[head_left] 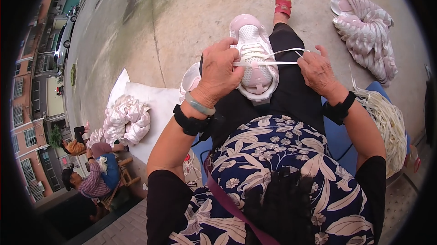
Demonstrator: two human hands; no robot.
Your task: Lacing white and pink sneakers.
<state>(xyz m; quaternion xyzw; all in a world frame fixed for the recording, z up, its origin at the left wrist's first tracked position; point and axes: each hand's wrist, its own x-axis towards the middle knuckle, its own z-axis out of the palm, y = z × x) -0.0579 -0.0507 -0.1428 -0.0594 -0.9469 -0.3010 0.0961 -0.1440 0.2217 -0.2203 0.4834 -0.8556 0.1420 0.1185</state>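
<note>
A white and pink sneaker rests on my lap, its toe pointing away from me. White laces cross over its tongue. My right hand pinches a white shoelace and pulls it out to the right of the shoe; a second strand with a thin tip also runs to these fingers. My left hand is closed at the shoe's left side, with the flat lace running to its fingertips. Part of another pale pink shoe shows behind my left wrist.
A bundle of white laces hangs at my right. Stacked pink-white shoe pieces lie on the ground in a curved pile at far right and a round pile on a white sheet at left. Other people sit at lower left, one on a chair.
</note>
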